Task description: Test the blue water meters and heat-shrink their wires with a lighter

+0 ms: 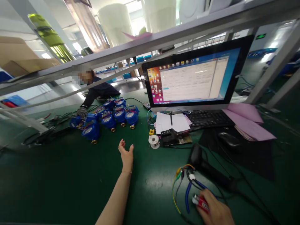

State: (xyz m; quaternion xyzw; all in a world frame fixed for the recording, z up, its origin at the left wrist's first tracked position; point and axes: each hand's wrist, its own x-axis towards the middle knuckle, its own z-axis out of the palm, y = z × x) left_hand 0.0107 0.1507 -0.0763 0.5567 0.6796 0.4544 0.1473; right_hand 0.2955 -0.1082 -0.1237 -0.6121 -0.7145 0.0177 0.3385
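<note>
Wires [178,182] in green, yellow and blue run to a small red device [202,203], which the right hand [217,213] pinches low over the near edge of the green table [70,181]. The left hand [126,156] hangs open, fingers loosely spread and holding nothing, short of the blue water meters [110,118], where a co-worker's gloved hand [82,112] rests. A black scanner [199,157] lies just beyond the wires.
</note>
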